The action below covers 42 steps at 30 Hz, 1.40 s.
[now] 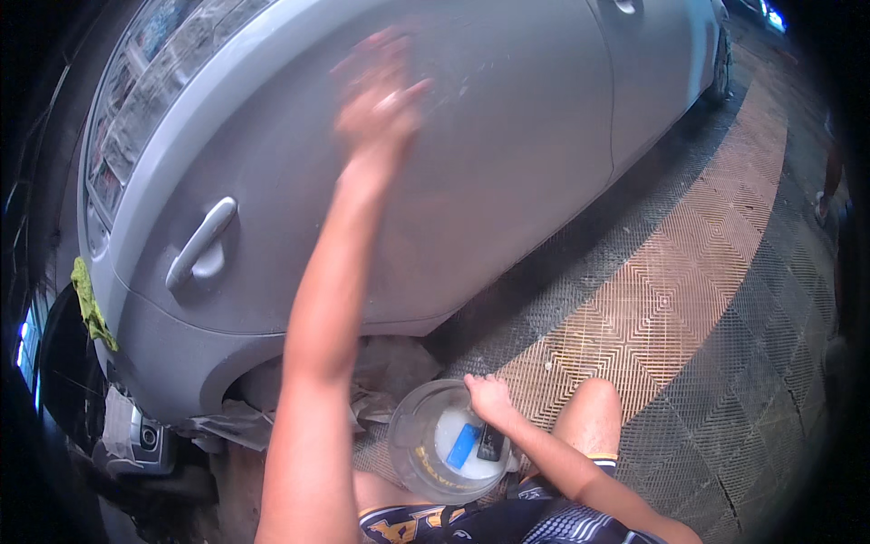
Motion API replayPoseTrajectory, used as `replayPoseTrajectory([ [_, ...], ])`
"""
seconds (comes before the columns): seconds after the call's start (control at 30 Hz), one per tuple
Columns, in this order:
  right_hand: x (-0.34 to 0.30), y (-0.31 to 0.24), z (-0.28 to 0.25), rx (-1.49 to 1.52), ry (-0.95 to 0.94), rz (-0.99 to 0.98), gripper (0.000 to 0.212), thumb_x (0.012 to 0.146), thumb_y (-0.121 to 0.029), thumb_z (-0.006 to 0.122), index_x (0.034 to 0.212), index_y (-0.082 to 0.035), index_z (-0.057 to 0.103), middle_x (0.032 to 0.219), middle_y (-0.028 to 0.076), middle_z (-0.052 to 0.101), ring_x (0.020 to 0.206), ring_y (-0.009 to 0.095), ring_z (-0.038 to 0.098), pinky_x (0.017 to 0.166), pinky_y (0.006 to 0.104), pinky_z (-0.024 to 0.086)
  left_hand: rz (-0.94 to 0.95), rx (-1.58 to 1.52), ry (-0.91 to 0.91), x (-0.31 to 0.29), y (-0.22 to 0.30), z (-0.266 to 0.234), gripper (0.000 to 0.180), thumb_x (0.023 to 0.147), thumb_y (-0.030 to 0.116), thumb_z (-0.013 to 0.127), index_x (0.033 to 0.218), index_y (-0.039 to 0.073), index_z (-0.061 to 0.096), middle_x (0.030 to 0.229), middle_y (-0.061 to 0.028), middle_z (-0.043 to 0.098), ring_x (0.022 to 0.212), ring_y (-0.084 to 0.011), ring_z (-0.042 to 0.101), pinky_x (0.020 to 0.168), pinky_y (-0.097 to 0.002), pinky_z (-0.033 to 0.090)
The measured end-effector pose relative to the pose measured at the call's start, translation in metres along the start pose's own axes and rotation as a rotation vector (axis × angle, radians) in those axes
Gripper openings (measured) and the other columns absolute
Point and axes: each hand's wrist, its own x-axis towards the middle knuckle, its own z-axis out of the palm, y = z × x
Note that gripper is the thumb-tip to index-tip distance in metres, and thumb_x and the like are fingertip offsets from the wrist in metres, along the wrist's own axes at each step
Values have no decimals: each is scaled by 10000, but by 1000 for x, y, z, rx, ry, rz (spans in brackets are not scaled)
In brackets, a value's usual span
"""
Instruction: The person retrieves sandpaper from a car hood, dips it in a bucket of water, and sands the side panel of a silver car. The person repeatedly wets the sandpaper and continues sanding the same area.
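My left hand (379, 109) is stretched up against the grey car door (480, 190), blurred by motion. Its thumb and fingers look spread, and whatever may lie under the palm is hidden. My right hand (489, 399) grips the rim of a clear plastic bucket (406, 458) between my legs. Inside the bucket is whitish liquid with a blue block (463, 445) and a dark rectangular piece (490, 443). Faint whitish smears mark the door just right of my left hand.
A door handle (204, 243) juts out at the left. Paper covers the car window (154, 109), and more paper (372, 403) hangs in the wheel arch. A yellow-green cloth (91, 304) drapes over the car's edge. Ridged floor tiles (634, 317) stretch to the right.
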Motion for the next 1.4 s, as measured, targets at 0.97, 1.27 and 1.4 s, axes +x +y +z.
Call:
replayPoseTrajectory([
  [0.97, 0, 14, 10, -7, 176, 66, 123, 885, -173, 576, 977, -119, 638, 863, 128, 713, 922, 312, 702, 752, 503, 494, -1642, -1018, -1063, -504, 127, -271, 449, 1093, 339, 455, 1213, -68, 603, 875, -114, 683, 651, -199, 656, 561, -342, 554],
  [1.27, 45, 73, -33, -290, 271, -176, 143, 804, -161, 654, 937, -116, 626, 930, 79, 699, 946, 285, 698, 824, 472, 484, -940, -1011, -1189, -497, 219, -238, 478, 1052, 344, 469, 1421, 44, 510, 1259, -306, 627, 1142, -472, 620, 976, -525, 482],
  [1.4, 86, 74, -50, -274, 80, -260, 162, 830, -210, 686, 930, -111, 606, 828, 117, 679, 856, 335, 694, 739, 476, 518, -991, -1327, -1136, -485, 262, -224, 468, 1048, 317, 481, 1426, 42, 504, 1286, -305, 616, 1197, -464, 596, 1027, -507, 459],
])
